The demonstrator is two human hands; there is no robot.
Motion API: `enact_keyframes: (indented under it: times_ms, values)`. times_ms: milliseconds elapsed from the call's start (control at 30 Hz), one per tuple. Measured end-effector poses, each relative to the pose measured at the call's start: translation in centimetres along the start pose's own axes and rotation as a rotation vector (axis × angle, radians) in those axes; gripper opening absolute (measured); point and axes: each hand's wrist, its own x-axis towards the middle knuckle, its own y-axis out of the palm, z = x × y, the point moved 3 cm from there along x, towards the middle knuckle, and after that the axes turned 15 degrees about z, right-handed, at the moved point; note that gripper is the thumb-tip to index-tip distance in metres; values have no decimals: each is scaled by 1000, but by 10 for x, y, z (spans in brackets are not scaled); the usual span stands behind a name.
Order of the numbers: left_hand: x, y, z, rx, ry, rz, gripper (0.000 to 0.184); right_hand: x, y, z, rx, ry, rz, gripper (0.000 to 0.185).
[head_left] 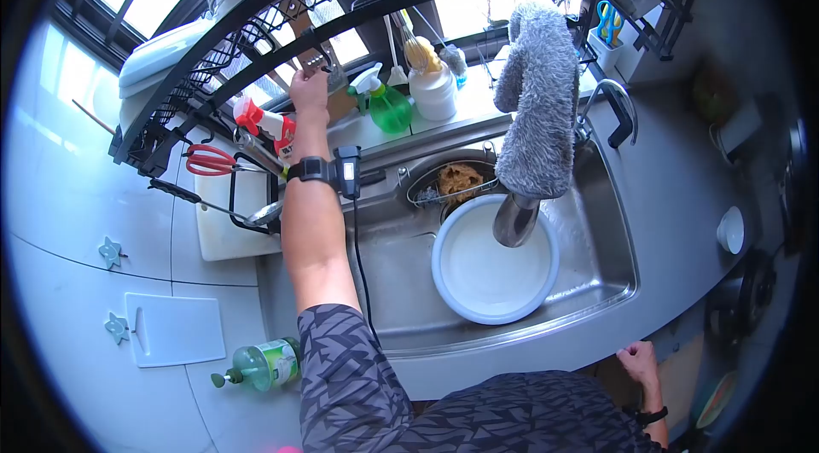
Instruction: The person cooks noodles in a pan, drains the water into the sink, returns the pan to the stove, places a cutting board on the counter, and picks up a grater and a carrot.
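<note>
My left hand [309, 95] reaches up to the black dish rack [247, 39], its fingers closed at the lower end of a slotted metal utensil [314, 59]. A brownish strip shows above that utensil, and the exact grip is partly hidden. My right hand [638, 362] is curled into a fist by the counter's front edge, with nothing visible in it. Close to the left hand stand a green spray bottle [390, 108] and a red-and-white spray bottle [266, 122]. Red-handled scissors [209, 159] hang to its left.
In the steel sink [401, 282] sits a white basin [490, 270] under a faucet with a grey fluffy cover [542, 99]. A corner strainer [456, 184] holds brown scraps. A green soap bottle [266, 365] and a white cutting board [175, 330] are at the left.
</note>
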Motion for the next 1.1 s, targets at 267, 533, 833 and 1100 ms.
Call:
enact_keyframes:
  times_ms: [267,533,833,1100]
  values:
    - [-37,-19,-27,79,118,75,19,-8,-10,27,46,42,48,33]
    - [-77,-5,-60,-179,186,267,18,3,-5,-2,-46,-12,32,33]
    - [-96,14,-88,-502,48,332,17,1,-5,3,-48,6,25,33]
    - [-74,18,-82,-559,96,237,18,-2,-5,10,25,67,42,31]
